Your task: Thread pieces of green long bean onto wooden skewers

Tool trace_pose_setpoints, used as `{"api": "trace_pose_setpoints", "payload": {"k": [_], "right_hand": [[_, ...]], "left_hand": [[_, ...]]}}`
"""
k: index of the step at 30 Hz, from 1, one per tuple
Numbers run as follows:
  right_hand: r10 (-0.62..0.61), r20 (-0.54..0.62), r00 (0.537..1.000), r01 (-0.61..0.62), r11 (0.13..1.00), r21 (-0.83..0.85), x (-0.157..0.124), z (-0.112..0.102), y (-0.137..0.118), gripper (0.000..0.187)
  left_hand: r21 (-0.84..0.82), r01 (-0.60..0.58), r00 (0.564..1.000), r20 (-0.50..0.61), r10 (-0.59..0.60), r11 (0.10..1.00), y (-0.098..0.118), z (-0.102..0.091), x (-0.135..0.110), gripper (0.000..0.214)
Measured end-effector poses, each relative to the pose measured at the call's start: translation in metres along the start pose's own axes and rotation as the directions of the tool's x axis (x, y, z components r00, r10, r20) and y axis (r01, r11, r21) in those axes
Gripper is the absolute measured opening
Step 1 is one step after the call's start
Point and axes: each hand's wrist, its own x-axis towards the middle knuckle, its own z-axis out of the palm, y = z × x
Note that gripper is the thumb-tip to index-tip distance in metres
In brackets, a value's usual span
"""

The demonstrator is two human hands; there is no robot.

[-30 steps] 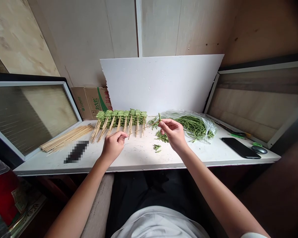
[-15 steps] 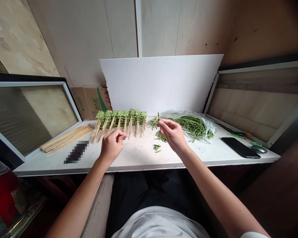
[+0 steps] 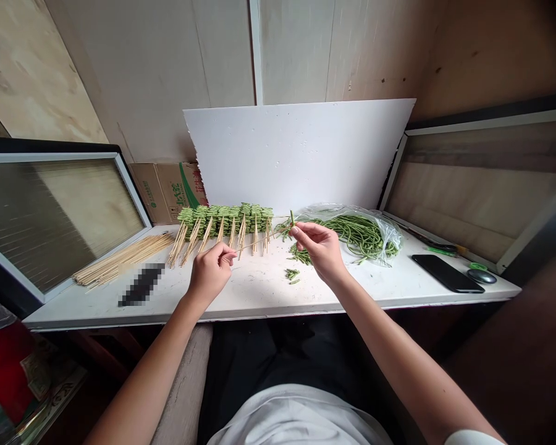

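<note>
My left hand [image 3: 210, 273] pinches a thin bamboo skewer [image 3: 264, 241] near its blunt end, with the skewer running right across the table. My right hand [image 3: 319, 250] holds a short green bean piece [image 3: 291, 219] between its fingertips, close to the skewer's far tip. Whether the piece is threaded on the skewer is too small to tell. Just behind the skewer stands a row of skewers packed with bean pieces [image 3: 225, 219]. Long green beans lie in a clear plastic bag [image 3: 361, 238] beyond my right hand, and small cut pieces [image 3: 293, 275] sit just left of it.
The white table [image 3: 259, 296] runs across in front of me, with a bundle of loose skewers [image 3: 125, 262] at left. A black phone [image 3: 447, 273], scissors [image 3: 442, 249] and a round dark object [image 3: 482, 276] lie at right. A white board [image 3: 296, 154] and cardboard box [image 3: 167, 191] stand behind.
My right hand has shifted slightly left, bringing the bean piece closer to the skewer's tip. My left hand has barely moved.
</note>
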Motion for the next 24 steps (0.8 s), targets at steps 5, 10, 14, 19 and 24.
{"api": "trace_pose_setpoints", "payload": {"k": [5,10,14,19,24], "right_hand": [[0.018,-0.001,1.0,-0.018,1.0,-0.01,-0.0001,0.0004,0.0003,0.033],[-0.022,-0.003,1.0,0.022,0.998,-0.051,0.0001,-0.0001,0.0022,0.03],[-0.023,0.013,1.0,0.024,0.998,-0.057,-0.0004,0.001,0.0044,0.029],[-0.014,0.05,0.999,0.016,0.999,-0.048,-0.0023,0.0045,0.0072,0.028],[-0.004,0.074,0.997,0.008,0.998,-0.06,-0.0039,0.0064,0.0098,0.028]], "left_hand": [[0.036,-0.011,1.0,-0.016,0.011,0.999,0.0008,0.0018,-0.0014,0.016],[0.125,-0.097,0.994,-0.031,0.101,0.987,0.0023,0.0026,-0.0035,0.018],[0.134,-0.112,0.993,-0.025,0.116,0.985,0.0034,0.0021,-0.0039,0.019],[0.086,-0.098,0.995,-0.013,0.099,0.992,0.0051,0.0014,-0.0029,0.018],[0.005,-0.065,0.998,0.022,0.064,0.998,0.0092,0.0033,-0.0033,0.019]]}}
